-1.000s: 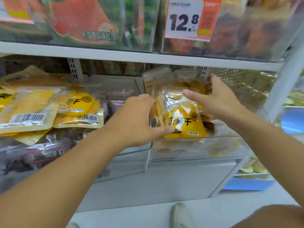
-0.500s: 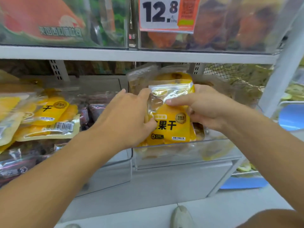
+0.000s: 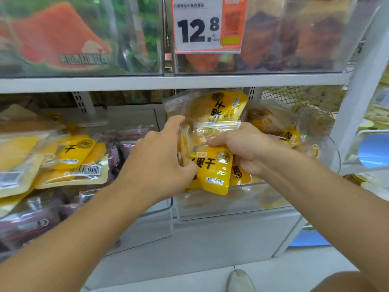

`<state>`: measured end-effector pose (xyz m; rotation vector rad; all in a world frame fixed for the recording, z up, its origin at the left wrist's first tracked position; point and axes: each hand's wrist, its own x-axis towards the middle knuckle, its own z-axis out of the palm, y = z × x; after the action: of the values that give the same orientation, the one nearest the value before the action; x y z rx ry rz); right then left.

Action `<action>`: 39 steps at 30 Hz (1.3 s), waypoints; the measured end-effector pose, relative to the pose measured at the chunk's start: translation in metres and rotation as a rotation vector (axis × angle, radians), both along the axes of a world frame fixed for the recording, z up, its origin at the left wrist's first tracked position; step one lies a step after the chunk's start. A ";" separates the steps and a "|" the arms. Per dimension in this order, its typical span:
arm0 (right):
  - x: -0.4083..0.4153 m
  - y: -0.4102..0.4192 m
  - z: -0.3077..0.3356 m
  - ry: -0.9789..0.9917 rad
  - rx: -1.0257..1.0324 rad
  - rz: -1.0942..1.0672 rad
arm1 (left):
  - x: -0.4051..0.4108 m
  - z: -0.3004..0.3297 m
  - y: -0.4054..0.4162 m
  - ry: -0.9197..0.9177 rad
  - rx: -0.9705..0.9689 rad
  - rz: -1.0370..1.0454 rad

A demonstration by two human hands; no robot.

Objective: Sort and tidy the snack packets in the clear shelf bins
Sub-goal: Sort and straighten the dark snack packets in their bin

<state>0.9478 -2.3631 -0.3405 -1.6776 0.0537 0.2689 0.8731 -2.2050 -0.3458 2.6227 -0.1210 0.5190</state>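
Observation:
Both my hands are in the right clear bin (image 3: 231,204) on the lower shelf. My left hand (image 3: 160,157) grips the left edge of a bunch of yellow dried-fruit packets (image 3: 212,167), standing upright at the bin's front. My right hand (image 3: 246,148) curls over the top right of the same packets. Another yellow packet (image 3: 219,108) leans tilted behind them. More yellow and clear packets (image 3: 280,127) lie at the bin's right side.
The left clear bin (image 3: 151,224) holds yellow packets (image 3: 73,157) piled over dark purple packets (image 3: 31,220). Above the shelf board (image 3: 147,81) stand upper bins with a 12.8 price tag (image 3: 206,24). A white upright post (image 3: 357,98) borders the right. My shoe (image 3: 240,280) is on the floor.
My right hand came down from the back of the bin onto the packets and closed on them. The left hand closed on their left edge. A tilted packet now shows behind.

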 end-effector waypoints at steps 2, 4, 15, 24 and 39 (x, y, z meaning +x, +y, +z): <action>-0.001 -0.001 0.001 0.009 0.025 -0.032 | 0.000 -0.005 -0.011 -0.044 0.083 0.057; -0.002 -0.006 0.005 0.025 0.043 -0.065 | 0.002 -0.006 -0.017 -0.093 0.129 0.080; -0.011 -0.037 0.027 0.139 0.008 -0.010 | 0.000 0.004 0.011 -0.328 -0.512 0.056; -0.019 -0.048 0.039 0.168 -0.091 0.041 | -0.006 0.008 0.030 -0.339 -0.883 0.132; -0.039 -0.078 0.037 0.184 -0.102 -0.066 | -0.004 0.002 0.002 0.035 -0.577 0.168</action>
<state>0.9091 -2.4412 -0.3039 -1.7450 0.2638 0.3755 0.8695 -2.2029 -0.3438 2.0823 0.2303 0.4772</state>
